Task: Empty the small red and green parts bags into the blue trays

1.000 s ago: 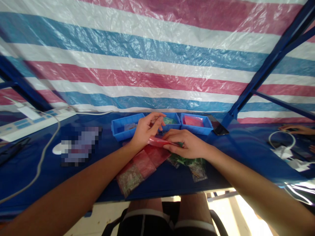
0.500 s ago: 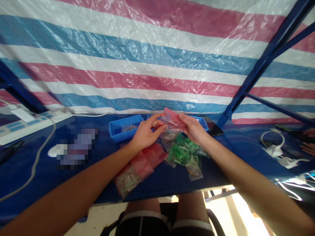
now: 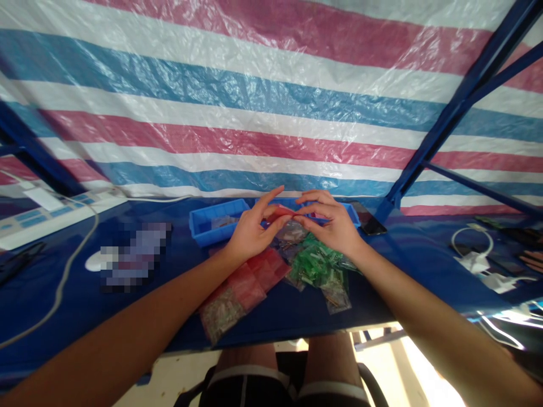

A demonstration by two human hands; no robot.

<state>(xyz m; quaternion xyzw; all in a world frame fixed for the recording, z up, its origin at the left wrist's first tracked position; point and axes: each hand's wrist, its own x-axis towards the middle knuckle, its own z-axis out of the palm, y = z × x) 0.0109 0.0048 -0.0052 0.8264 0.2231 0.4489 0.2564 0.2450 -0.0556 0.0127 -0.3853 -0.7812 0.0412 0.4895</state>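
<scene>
My left hand pinches a small red plastic bag, its thumb underneath and its index finger raised. At the bag's right edge, the thumb and fingertips of my right hand close on it too. Below my left wrist lie several flat red bags in an overlapping row, with a clear bag of small pieces at the near end. A heap of green bags lies under my right hand, and clear bags with small metal-looking parts stick out from it.
Two blue bins stand at the back: the left bin holds a clear bag, and the right bin is partly hidden by my hands. A dark phone lies beside it. White cables and chargers sit at right, near another person's hand.
The red bag, raised and spread between my hands before, is now lower and seen nearly edge-on. My right hand has turned, and its fingertips now meet my left hand's at the bag's edge.
</scene>
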